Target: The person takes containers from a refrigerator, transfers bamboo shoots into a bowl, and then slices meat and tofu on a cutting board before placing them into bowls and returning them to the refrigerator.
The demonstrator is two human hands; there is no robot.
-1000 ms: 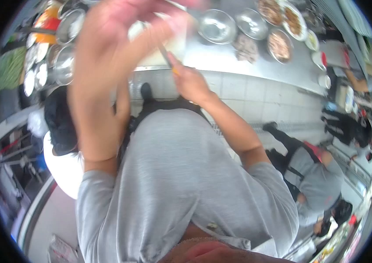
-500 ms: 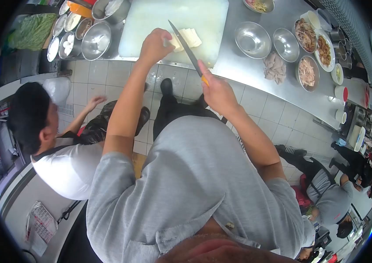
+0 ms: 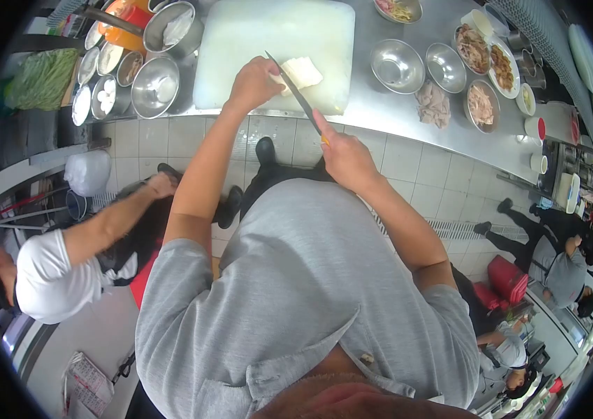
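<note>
My right hand [image 3: 347,158] is wrapped round the yellow handle of a long knife [image 3: 294,93]. The blade points up and left over the near part of a white cutting board [image 3: 275,31]. A pale white block of food [image 3: 302,72] lies on the board to the right of the blade. My left hand [image 3: 252,85] is just left of the blade, its fingers bent together against a pale piece, largely hidden by the fingers.
Metal bowls [image 3: 155,87] and small dishes stand left of the board. To the right are empty bowls [image 3: 398,66], a crumpled cloth [image 3: 434,105], and bowls of meat [image 3: 482,106]. A person in white [image 3: 52,272] stands at my left; other people are at the far right.
The person on the left has moved away and extended an arm. The view has shifted slightly, and my hands remain at the food with the knife.
</note>
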